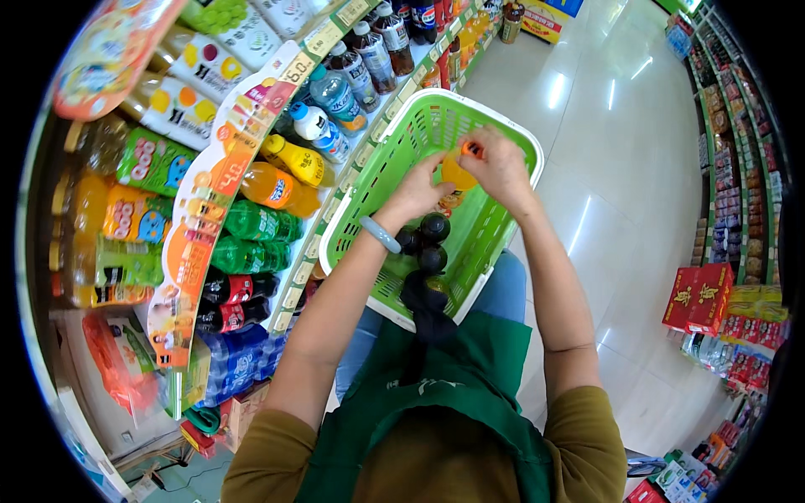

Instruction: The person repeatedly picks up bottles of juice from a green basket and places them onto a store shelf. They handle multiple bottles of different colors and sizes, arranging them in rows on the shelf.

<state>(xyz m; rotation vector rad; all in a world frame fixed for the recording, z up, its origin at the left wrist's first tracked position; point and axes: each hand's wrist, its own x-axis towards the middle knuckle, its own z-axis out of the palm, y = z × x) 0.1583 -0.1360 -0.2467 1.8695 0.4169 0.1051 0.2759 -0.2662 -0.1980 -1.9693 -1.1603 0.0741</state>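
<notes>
A green plastic shopping basket [468, 232] with a white rim is in front of me, over my knees. Inside it is an orange drink bottle [458, 173] with an orange cap. My right hand [497, 160] has its fingers closed around the cap end. The thumb and fingers of my left hand [420, 188] are spread beside the bottle, close to its side; whether they press on it I cannot tell. Several round dark items [434, 242], perhaps bottle tops, lie in the near part of the basket, with a black cloth or bag [427, 308] over the near rim.
To the left stands a drinks shelf with upright bottles [343, 94] and lying bottles [267, 236] behind price strips. Tiled floor [597, 188] extends to the right, with a red gift box [698, 298] and stocked shelves [729, 182] beyond. Blue-wrapped bottle packs [236, 364] sit low at left.
</notes>
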